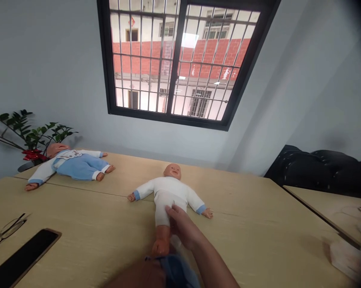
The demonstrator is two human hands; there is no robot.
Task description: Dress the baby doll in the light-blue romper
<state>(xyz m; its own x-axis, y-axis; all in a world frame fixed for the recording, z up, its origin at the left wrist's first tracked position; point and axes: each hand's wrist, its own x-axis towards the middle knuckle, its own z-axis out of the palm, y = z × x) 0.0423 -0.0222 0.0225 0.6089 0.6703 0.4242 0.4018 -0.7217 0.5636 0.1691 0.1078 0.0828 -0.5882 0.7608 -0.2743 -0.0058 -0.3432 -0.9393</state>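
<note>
A baby doll (172, 188) lies on its back on the table, in a white top with blue cuffs and white leggings. Its head points toward the window and its arms are spread. My right hand (182, 226) is closed around one of its legs, thumb on the white legging; the other fingers are mostly hidden. At the bottom edge my left hand (147, 274) is blurred, by the doll's bare foot. Dark blue cloth (176, 270), apparently a small garment, bunches at that hand and seems to be held there. My hand and the cloth hide the doll's other foot.
A second doll (78, 166) in blue and white lies at the left on the wooden table (246, 232). A phone (24, 258) and glasses (8, 232) are at front left. A potted plant (33, 132), black chairs (312, 170) and a blurred pale object (347, 256) stand around the sides.
</note>
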